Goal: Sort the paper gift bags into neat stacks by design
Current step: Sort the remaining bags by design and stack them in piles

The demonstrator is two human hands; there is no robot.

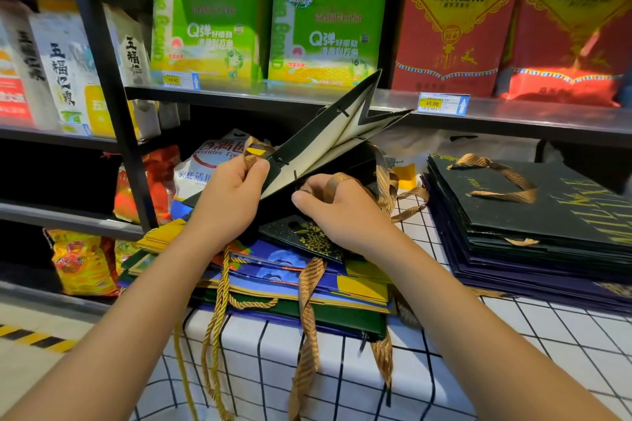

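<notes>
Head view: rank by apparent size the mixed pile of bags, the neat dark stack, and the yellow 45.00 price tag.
1. mixed pile of bags
2. neat dark stack, near in size; it runs off frame, so unsure
3. price tag, clearly smallest

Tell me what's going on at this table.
A person is sorting paper gift bags. Both hands hold a dark green bag tilted open above a mixed pile: the left hand grips its edge, the right hand pinches its gold ribbon handle. A neat stack of dark bags sits to the right.
</notes>
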